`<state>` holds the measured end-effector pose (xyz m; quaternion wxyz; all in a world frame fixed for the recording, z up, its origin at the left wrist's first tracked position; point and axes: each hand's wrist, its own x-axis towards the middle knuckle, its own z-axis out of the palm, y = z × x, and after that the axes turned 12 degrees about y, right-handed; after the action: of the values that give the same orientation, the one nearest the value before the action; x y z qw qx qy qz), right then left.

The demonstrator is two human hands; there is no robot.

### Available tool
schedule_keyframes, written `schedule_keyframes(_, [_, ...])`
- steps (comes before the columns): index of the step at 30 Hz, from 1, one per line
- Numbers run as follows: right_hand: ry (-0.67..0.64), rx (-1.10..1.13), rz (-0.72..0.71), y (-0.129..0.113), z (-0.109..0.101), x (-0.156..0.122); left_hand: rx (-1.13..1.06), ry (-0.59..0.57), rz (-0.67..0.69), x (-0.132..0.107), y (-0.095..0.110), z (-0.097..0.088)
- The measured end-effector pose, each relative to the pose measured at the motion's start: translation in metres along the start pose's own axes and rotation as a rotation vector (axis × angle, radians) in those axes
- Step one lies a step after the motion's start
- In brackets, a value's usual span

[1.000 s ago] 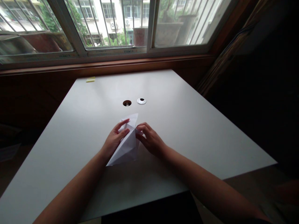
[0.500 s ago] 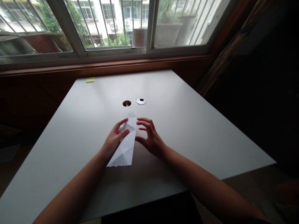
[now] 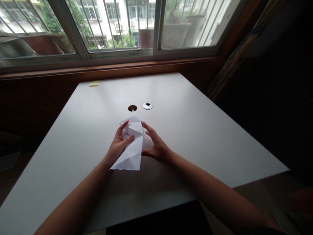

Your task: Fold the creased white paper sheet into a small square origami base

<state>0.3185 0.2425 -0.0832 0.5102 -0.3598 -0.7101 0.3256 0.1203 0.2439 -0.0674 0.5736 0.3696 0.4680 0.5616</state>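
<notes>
Left hand grips the folded white paper sheet, probably steadying it. Right hand's half open at its edge, no clear grip

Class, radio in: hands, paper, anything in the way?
Left hand holding creased white paper. Right hand open at its right edge, contact unclear. Paper's near edge ragged. Hole and round cap beyond, not in the way.

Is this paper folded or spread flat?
Folded: the paper in the left hand has creases across its face, dividing it into angled panels.
</notes>
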Motion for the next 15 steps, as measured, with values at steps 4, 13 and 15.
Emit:
schedule_keyframes(4, [0.011,0.011,0.008,-0.003,-0.001,0.0,0.004,0.015,0.005,-0.002,0.0,0.001])
schedule_keyframes(13, [0.028,0.027,0.057,0.01,0.002,-0.004,-0.015,-0.024,-0.037,-0.006,0.001,0.003])
schedule_keyframes(15, [0.041,0.03,0.068,0.009,0.003,-0.003,-0.019,-0.024,-0.04,-0.006,0.001,0.003])
